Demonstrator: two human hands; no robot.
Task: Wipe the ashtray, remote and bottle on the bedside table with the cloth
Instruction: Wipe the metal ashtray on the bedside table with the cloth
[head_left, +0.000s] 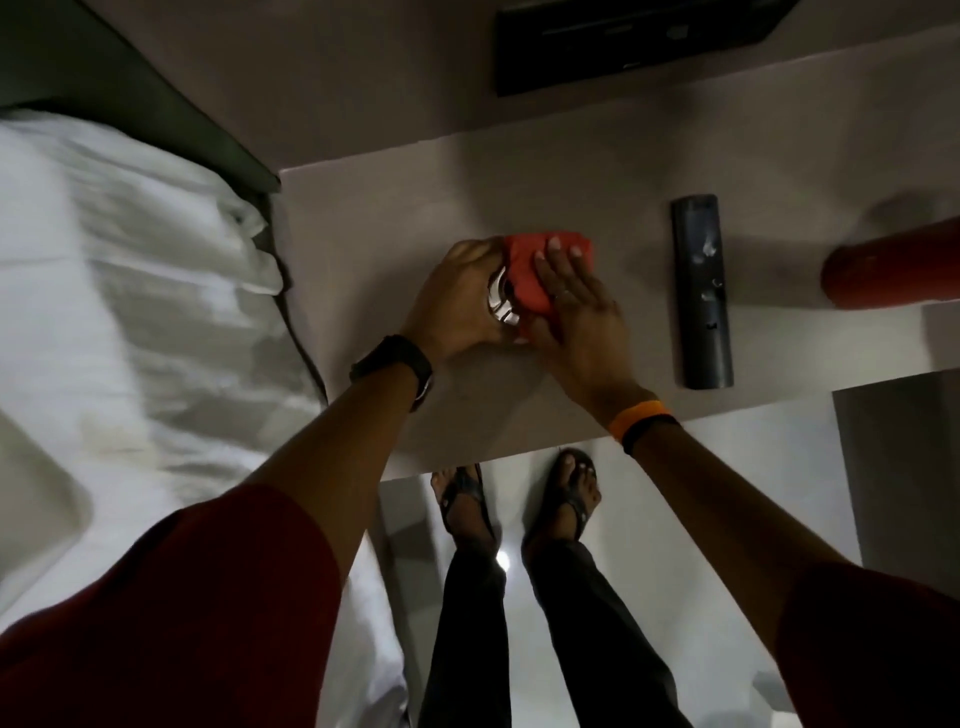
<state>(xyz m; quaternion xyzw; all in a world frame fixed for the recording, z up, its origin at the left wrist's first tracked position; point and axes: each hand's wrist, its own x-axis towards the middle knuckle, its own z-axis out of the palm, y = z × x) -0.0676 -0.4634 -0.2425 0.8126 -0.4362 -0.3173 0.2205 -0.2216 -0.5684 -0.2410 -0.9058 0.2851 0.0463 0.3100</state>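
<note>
Ashtray (501, 301): shiny metal, on the bedside table (395, 218), toward its middle. Only a small gleaming part shows between the 2 hands; the rest is covered by them and by the cloth.

Cloth (530, 270): red, bunched, lying over the right side of the ashtray and touching it.

Left hand (457, 306): curled around the left side of the ashtray, fingers wrapped on its far edge, gripping it. A dark watch (397, 366) sits on the wrist.

Right hand (576, 317): laid flat on the cloth, fingers extended and close together, pressing it against the ashtray. A ring shows on 1 finger. An orange band (636, 413) and a dark band circle the wrist.

Remote (701, 291): long, dark, lying flat on the table to the right of the hands, apart from them, its length running from near edge to far edge.

Bottle (893, 267): red, at the right edge of view beyond the remote, only partly in view; whether it stands or lies cannot be told.

Bed (130, 291): white sheets, just left of the table.

Dark panel (634, 41): on the wall above the table; details too dim to read.

Below the table edge: 2 feet in dark sandals (519, 499) on a pale floor, dark trousers. Red sleeves on both arms.
</note>
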